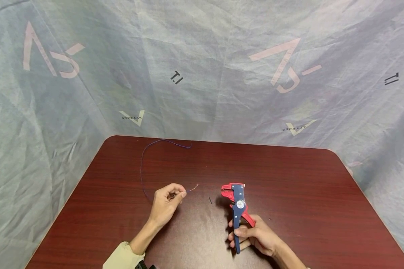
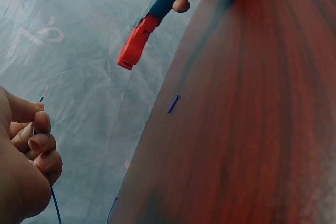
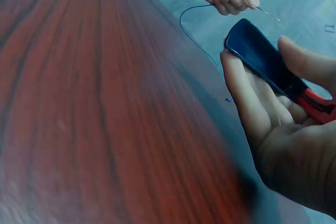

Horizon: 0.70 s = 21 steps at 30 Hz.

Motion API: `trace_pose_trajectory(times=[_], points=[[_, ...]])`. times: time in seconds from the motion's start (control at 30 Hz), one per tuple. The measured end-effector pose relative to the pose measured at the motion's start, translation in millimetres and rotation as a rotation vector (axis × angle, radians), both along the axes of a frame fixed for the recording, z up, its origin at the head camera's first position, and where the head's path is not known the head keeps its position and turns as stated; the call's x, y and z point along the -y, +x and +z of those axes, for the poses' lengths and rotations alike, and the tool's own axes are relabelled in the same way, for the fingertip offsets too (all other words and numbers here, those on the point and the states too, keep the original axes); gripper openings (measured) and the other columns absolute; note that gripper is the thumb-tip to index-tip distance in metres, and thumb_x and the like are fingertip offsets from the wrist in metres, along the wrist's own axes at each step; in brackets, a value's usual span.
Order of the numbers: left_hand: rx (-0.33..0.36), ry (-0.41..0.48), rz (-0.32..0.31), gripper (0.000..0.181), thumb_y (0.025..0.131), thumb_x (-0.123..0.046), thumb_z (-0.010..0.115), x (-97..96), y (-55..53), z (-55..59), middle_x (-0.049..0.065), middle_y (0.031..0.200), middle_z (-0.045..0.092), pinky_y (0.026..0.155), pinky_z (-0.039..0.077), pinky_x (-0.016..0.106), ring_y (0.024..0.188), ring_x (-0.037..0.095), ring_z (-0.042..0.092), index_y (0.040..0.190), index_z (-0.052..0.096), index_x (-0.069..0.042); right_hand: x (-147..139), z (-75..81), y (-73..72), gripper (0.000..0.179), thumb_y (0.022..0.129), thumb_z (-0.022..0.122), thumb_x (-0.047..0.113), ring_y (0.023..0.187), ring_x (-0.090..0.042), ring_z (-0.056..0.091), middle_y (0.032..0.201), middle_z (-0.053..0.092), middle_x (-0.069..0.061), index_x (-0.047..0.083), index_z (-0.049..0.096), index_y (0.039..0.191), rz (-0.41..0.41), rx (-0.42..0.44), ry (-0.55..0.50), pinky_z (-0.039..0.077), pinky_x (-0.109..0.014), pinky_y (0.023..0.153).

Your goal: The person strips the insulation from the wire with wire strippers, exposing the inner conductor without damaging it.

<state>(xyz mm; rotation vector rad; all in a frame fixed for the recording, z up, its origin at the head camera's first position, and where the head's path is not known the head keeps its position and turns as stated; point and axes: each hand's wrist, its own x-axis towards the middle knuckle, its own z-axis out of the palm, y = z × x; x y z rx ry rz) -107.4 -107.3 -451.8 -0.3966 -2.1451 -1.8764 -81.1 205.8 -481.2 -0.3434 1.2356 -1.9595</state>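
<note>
My left hand [image 1: 165, 203] pinches a thin blue wire [image 1: 141, 164] close to one end. Bare copper strands [image 1: 194, 187] stick out past the fingertips. In my right hand [image 1: 256, 235] I hold a wire stripper [image 1: 238, 203] with a dark blue body, a red lever and red jaws; its head points away from me and its jaws stand apart from the wire. Fingers wrap the blue handle [image 3: 257, 51] in the right wrist view. Between the hands, a short cut piece of blue insulation [image 2: 174, 104] lies on the table.
The dark red wood-grain table [image 1: 289, 186] reaches back to a grey printed cloth [image 1: 202, 74] hung behind and at the sides. The wire's tail loops left and runs to the table's far edge.
</note>
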Motion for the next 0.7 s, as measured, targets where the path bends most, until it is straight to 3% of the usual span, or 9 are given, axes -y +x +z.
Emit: trace_pose_trajectory(times=[0.37,0.53,0.7], points=[[-0.009,-0.022,0.015,0.007,0.089,0.002,0.068,1.8,-2.0,-6.5,0.020,0.066,0.057,0.047,0.036,0.016,0.058,-0.004,0.047,0.087,0.066,0.008,-5.1,-3.9,-4.1,0.016,0.094,0.058,-0.005,0.082,-0.022,0.077,0.091,0.078,-0.009,-0.002,0.061,0.110,-0.059,-0.026,0.141,0.061,-0.040,0.071],[-0.027,-0.042,0.023,0.007,0.089,0.002,0.069,2.6,-3.0,-10.1,0.017,0.067,0.059,0.048,0.036,0.016,0.059,-0.004,0.046,0.087,0.066,0.007,-6.8,-3.3,-5.7,0.011,0.093,0.062,-0.002,0.073,-0.016,0.076,0.087,0.078,-0.008,-0.001,0.058,0.104,-0.075,-0.054,0.221,0.061,-0.033,0.064],[-0.026,-0.070,0.036,0.003,0.088,0.003,0.070,3.5,-4.2,-13.3,0.016,0.071,0.062,0.051,0.039,0.016,0.061,-0.002,0.047,0.086,0.068,0.003,-8.2,-2.1,-6.8,0.021,0.092,0.066,0.003,0.063,-0.009,0.071,0.080,0.076,-0.003,-0.003,0.053,0.107,-0.103,-0.064,0.278,0.060,-0.029,0.059]])
